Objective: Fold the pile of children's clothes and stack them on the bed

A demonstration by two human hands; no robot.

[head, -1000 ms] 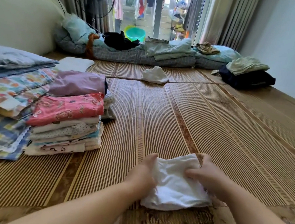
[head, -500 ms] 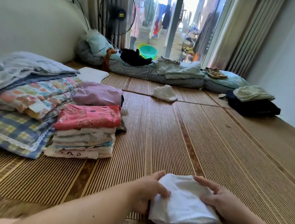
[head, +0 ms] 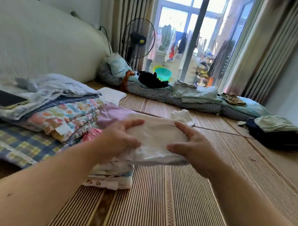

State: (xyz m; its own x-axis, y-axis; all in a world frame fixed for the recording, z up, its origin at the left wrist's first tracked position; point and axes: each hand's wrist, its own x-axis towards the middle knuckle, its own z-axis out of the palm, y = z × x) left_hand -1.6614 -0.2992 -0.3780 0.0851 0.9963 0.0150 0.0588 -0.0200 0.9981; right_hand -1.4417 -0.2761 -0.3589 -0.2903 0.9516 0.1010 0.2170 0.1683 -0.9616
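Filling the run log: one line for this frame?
left grip: holds folded white garment | right grip: holds same garment | garment: off mat, by clothes stack | remaining: crumpled white item on mat

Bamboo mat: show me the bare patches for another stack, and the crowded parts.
Bare: the wide strip of bamboo mat between the folded stack and the dark bundle, and nearer than the crumpled white garment. Crowded: the left side, where quilts lie beside the stack, and the far edge under rolled bedding.
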